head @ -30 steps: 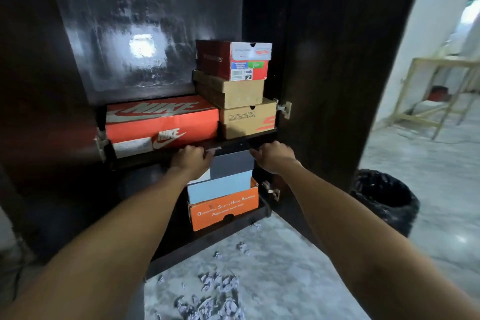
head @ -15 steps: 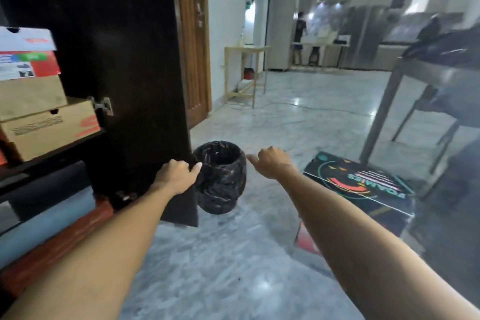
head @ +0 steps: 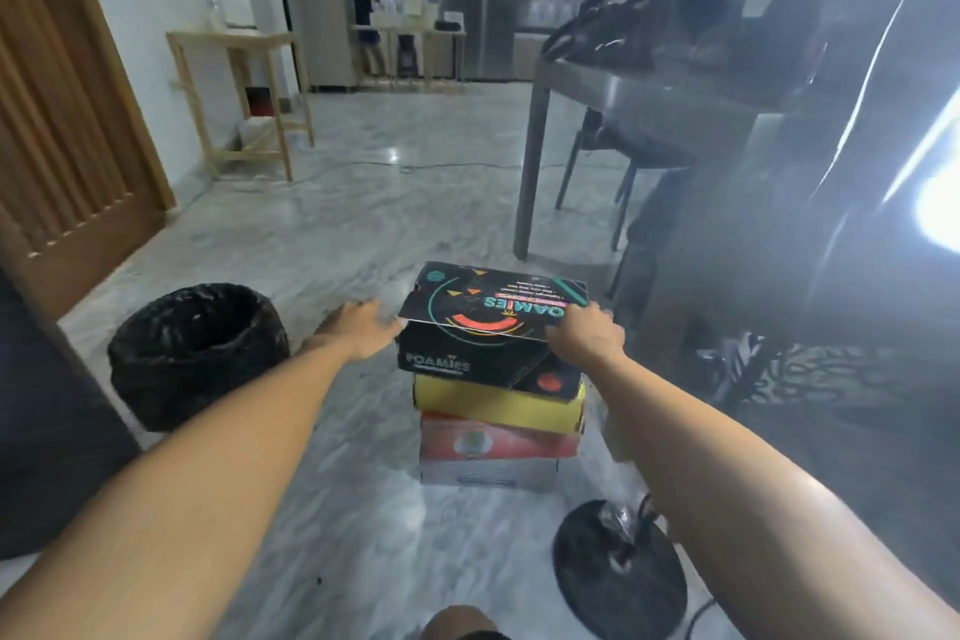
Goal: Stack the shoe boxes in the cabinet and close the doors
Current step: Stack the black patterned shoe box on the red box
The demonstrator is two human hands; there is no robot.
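A stack of shoe boxes stands on the marble floor in front of me. The black Foamies box (head: 483, 343) is on top, its lid slightly raised at the front. Under it lie a yellow box (head: 493, 405), a red box (head: 493, 442) and a grey box (head: 483, 476). My left hand (head: 358, 330) reaches the black box's left side with its fingers stretched out, at or just off the edge. My right hand (head: 584, 335) grips the lid's front right corner, fingers curled over it. Only a dark cabinet door (head: 36, 431) shows, at the left edge.
A black bin (head: 195, 353) stands left of the stack. A round black fan base (head: 618, 566) with a cable sits at the lower right. A grey table (head: 623, 94) and a seated person are behind on the right, a wooden side table (head: 239, 83) at the back left.
I have turned right, away from the cabinet shelves, to the stack on the floor. Both hands left the shelf and moved to the black top box, the right one taking hold of it.
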